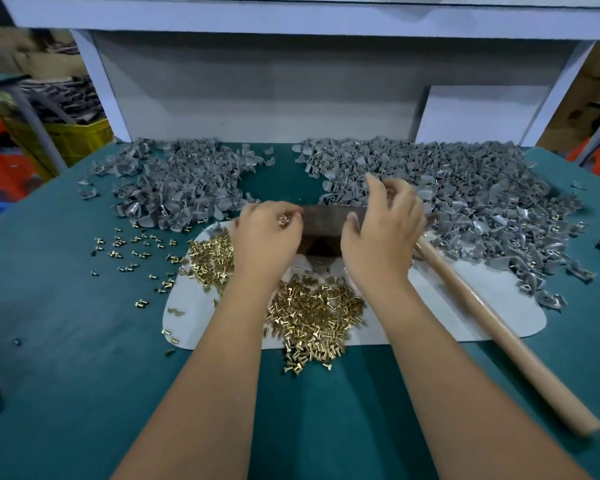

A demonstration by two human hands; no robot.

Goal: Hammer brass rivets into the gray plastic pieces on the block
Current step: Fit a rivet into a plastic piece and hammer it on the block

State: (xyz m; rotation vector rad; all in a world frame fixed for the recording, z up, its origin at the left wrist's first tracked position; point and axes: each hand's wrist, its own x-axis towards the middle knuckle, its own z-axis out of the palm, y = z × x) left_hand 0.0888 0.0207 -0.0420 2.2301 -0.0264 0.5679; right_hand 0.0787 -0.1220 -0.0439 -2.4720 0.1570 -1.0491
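Two bare forearms reach over a green table [66,341] toward the dark block [326,221]. Just left of the block, the left hand [265,237] pinches several brass rivets [284,220]; more rivets lie heaped below the block. Over the block's right end, the right hand [383,223] hovers, fingers loosely curled, apparently holding nothing. Gray plastic pieces [465,188] pile up beyond the block. A wooden-handled hammer [492,327] lies untouched, right of the block. Seat each rivet straight before striking.
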